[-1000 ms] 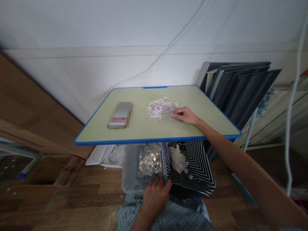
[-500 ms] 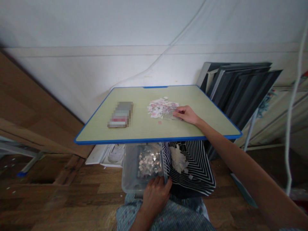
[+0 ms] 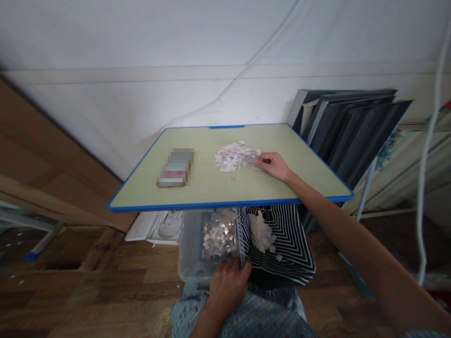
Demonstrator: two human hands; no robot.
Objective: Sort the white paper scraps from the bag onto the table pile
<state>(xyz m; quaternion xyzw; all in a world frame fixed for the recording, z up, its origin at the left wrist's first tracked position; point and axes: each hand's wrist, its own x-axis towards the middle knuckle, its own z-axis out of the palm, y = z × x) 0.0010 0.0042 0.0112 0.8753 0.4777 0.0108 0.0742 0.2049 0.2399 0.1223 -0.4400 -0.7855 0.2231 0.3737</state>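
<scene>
My right hand (image 3: 274, 165) reaches over a green table with a blue rim (image 3: 225, 205). Its fingertips pinch a small clear piece at the right edge of a pile of pink and white scraps (image 3: 233, 156). My left hand (image 3: 227, 284) is below the table, gripping the near rim of a clear plastic tub (image 3: 190, 256) that holds several shiny small pieces (image 3: 216, 237). Beside the tub, a black-and-white striped cloth (image 3: 289, 246) carries a heap of white scraps (image 3: 261, 232).
A blurred flat object (image 3: 175, 167) lies on the left half of the table. Dark panels (image 3: 348, 131) lean on the wall at the right. A white cable (image 3: 428, 141) hangs at far right. White items (image 3: 158, 227) lie on the wooden floor under the table.
My right hand has slid slightly away from me along the scrap pile's right edge, taking the clear piece with it. My left hand has stayed on the tub rim.
</scene>
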